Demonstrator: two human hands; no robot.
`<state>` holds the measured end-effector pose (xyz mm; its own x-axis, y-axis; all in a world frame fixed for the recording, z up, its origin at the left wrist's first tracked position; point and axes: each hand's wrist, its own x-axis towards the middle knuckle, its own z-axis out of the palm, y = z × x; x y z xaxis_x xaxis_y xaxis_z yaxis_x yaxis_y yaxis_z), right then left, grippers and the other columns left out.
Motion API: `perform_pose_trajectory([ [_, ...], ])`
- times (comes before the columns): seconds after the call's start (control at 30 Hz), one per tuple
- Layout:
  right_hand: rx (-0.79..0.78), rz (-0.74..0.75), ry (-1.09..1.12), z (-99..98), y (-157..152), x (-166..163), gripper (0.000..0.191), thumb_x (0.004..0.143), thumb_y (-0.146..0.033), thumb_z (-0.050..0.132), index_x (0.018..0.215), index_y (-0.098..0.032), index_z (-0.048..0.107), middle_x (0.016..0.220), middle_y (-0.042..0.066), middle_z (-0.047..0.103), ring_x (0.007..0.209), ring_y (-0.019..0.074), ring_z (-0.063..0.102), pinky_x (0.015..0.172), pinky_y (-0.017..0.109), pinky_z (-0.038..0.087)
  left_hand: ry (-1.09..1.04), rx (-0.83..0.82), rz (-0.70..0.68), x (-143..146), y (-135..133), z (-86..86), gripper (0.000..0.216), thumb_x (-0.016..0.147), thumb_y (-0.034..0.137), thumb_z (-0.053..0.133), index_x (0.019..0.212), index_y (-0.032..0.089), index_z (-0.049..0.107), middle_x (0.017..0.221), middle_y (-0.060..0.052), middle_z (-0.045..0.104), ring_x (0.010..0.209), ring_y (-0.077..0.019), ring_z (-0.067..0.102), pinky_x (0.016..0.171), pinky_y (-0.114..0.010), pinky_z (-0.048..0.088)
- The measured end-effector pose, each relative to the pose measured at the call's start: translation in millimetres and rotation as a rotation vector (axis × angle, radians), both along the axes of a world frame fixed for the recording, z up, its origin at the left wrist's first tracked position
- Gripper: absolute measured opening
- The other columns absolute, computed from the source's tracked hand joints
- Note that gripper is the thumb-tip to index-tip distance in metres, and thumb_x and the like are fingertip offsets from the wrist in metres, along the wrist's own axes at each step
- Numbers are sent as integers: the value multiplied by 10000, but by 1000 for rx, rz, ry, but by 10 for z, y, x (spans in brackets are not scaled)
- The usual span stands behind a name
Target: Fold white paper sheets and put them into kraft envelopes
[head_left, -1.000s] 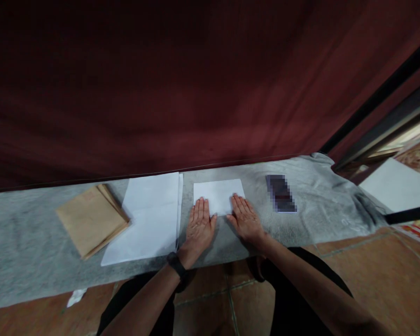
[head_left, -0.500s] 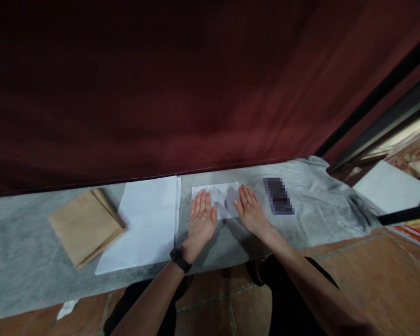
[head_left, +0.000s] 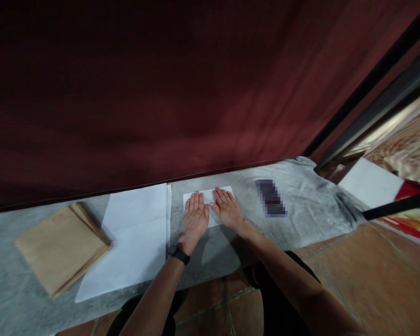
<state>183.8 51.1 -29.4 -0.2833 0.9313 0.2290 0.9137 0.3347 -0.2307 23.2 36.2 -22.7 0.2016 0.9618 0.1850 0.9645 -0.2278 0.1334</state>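
A small white piece of paper [head_left: 215, 222], perhaps folded, lies flat on the grey cloth-covered bench. My left hand [head_left: 195, 217] rests on its left part, palm down, fingers stretched out. On its right part my right hand [head_left: 227, 209] lies flat too, fingers extended, its thumb close to the left thumb. Both hands hide much of the paper. Left of them is a stack of large white sheets [head_left: 136, 233]. Brown paper envelopes [head_left: 61, 249] overlap the left side of that stack.
A dark phone-like object [head_left: 271, 198], blurred out, lies right of my hands. The grey cloth [head_left: 311, 210] bunches at the bench's right end. Behind the bench hangs a dark red curtain [head_left: 196, 93]. A black bar [head_left: 399, 205] and a white panel [head_left: 369, 182] stand at the right.
My right hand has moved left over the small paper, closer to my left hand. Both hands stay flat. The whole view has shifted slightly.
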Motion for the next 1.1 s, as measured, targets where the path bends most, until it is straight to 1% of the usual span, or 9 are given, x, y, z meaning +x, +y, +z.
perform_pose_trajectory([
  [0.2,70,-114,-57,-51,23,266,612,1080,-451,319,1542,-63,419,1583,177,416,1477,298,402,1221,476,292,-27,0,106,-119,33,10,600,1022,296,316,1544,5,372,1622,-210,351,1545,-287,265,1259,-474,231],
  [0.4,94,-162,-91,-88,-16,467,622,1073,-447,310,1530,-42,431,1580,195,419,1459,316,425,1210,484,303,-41,-5,174,-171,25,2,627,1009,317,348,1530,-30,377,1609,-240,356,1531,-312,295,1253,-485,242],
  [0.57,79,-249,-67,-13,-94,522,610,1070,-411,312,1515,-15,441,1568,233,427,1463,339,415,1199,509,316,-65,32,250,-194,-14,45,624,997,298,350,1497,-71,403,1581,-286,378,1518,-345,314,1246,-526,243],
  [0.63,79,-230,-27,51,-162,454,625,1074,-416,301,1528,-1,411,1584,238,398,1484,338,380,1204,508,317,-80,75,196,-125,-97,74,625,1006,301,337,1518,-57,375,1597,-274,359,1535,-335,275,1254,-532,228],
  [0.67,82,-187,-4,82,-209,398,633,1077,-422,292,1544,-4,383,1601,228,374,1500,329,354,1211,502,314,-85,91,145,-71,-157,81,622,1011,299,332,1535,-36,355,1613,-256,343,1546,-323,249,1258,-531,221],
  [0.8,82,110,75,118,-447,124,610,1086,-427,272,1598,-96,303,1655,133,311,1541,249,276,1248,454,291,-58,57,-92,167,-433,33,600,1002,196,293,1582,42,291,1654,-181,304,1563,-259,202,1270,-495,227],
  [0.87,60,166,87,80,-546,35,595,1089,-421,274,1596,-111,315,1639,121,353,1531,226,301,1255,438,284,-25,19,-148,222,-531,-16,615,990,165,292,1597,69,269,1657,-172,303,1559,-258,214,1264,-495,245],
  [1.0,37,141,48,-2,-596,62,593,1082,-450,323,1584,-136,353,1623,109,384,1512,231,344,1263,440,261,3,-9,-132,166,-582,-73,599,998,175,278,1579,30,297,1649,-203,301,1556,-281,220,1259,-502,252],
  [1.1,65,73,-1,-20,-550,196,612,1069,-451,380,1581,-118,355,1622,133,372,1509,257,349,1256,455,261,-24,13,-68,69,-554,-72,594,1027,266,294,1568,21,316,1645,-211,303,1555,-288,220,1254,-506,260],
])
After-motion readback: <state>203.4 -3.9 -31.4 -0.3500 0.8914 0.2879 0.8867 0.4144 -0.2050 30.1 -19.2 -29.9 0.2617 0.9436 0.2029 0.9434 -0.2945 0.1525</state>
